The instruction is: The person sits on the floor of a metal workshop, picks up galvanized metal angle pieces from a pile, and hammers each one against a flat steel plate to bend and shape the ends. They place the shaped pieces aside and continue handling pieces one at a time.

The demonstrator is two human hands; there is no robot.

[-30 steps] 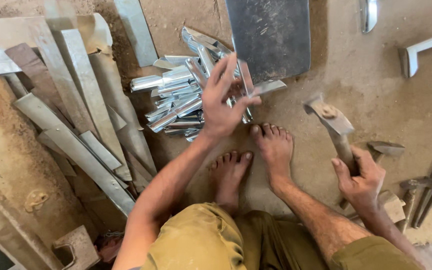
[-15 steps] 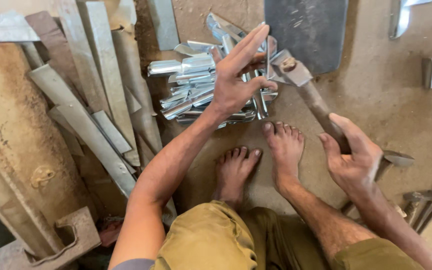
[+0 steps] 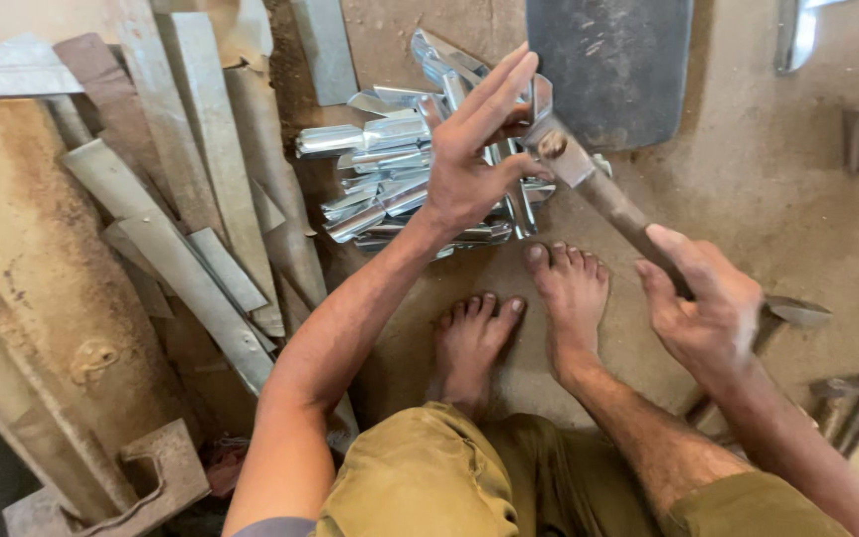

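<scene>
Hammer (image 3: 589, 184) now swung up over the bent metal pieces (image 3: 380, 189); my right hand (image 3: 703, 308) grips its handle, my left hand (image 3: 469, 164) steadies one piece, fingers loosely spread.

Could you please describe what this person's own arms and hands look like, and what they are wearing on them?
Both arms are bare from above the elbow down, with no gloves, watch, rings or bands visible on the left hand or the right hand. Only a narrow edge of greyish-purple short sleeve shows at the left upper arm. The forearms look lean and dusty, and the fingers are grimy.
</scene>
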